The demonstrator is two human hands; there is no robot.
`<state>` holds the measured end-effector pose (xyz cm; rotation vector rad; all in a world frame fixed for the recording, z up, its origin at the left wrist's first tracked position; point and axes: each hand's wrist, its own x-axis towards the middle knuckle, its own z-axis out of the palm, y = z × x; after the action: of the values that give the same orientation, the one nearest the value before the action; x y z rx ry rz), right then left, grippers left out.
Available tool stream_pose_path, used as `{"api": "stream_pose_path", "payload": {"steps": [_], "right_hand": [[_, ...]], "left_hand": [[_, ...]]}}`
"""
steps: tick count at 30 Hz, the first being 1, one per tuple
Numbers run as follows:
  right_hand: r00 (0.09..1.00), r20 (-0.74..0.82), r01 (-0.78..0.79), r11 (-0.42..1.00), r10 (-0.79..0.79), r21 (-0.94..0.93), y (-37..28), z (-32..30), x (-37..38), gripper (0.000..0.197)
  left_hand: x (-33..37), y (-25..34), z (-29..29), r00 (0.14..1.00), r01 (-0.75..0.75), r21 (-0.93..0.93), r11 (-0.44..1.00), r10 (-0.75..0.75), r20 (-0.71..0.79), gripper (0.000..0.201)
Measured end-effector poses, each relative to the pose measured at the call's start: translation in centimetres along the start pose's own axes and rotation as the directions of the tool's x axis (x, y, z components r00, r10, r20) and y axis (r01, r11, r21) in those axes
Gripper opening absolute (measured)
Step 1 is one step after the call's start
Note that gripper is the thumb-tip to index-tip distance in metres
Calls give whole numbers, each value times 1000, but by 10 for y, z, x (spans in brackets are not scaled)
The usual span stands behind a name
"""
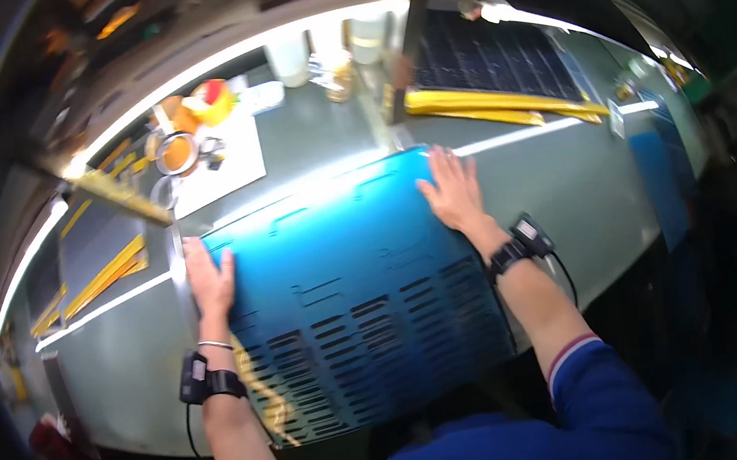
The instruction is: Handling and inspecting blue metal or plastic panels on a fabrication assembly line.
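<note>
A blue metal panel (345, 264) with rows of slots in its near half lies in front of me on the grey-green bench. At the panel's far left corner, my left hand (210, 276) rests along the edge, fingers stretched out and thumb apart. My right hand (454, 189) lies flat over the far right corner with its fingers extended. Neither hand is visibly closed round the panel. A crumpled yellowish strip (264, 389) hangs by the panel's near left edge. Glare from the lamp washes out part of the far edge.
Beyond the panel are a white sheet (232, 168), a roll of yellow tape (213, 104) and a magnifier-like round tool (176, 153). Yellow strips (499, 107) edge a dark panel (494, 55) at the back right. A post (127, 197) rises left.
</note>
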<state>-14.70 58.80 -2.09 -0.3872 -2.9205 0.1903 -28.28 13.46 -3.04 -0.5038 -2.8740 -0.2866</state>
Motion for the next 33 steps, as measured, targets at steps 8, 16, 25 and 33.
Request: {"api": "stream_pose_path", "payload": {"steps": [8,16,25,33], "right_hand": [[997,37,58,979,-66,198,-4,-94,-239,60],[942,335,-16,1000,18,-8,-6,-101,-333,63],[981,115,143,985,-154,100,46,-129,-381,68],[878,-128,476,868,-461,142,24,-120,-312,55]], "left_hand": [[-287,52,-91,994,67,-71,995,-61,86,69],[-347,72,-113,987,54,-246,968,-14,163,65],[-381,22,-84,698,658,-745,-106,-287,657,20],[-237,-2,-239,717,697,-698,-163,128,686,33]]}}
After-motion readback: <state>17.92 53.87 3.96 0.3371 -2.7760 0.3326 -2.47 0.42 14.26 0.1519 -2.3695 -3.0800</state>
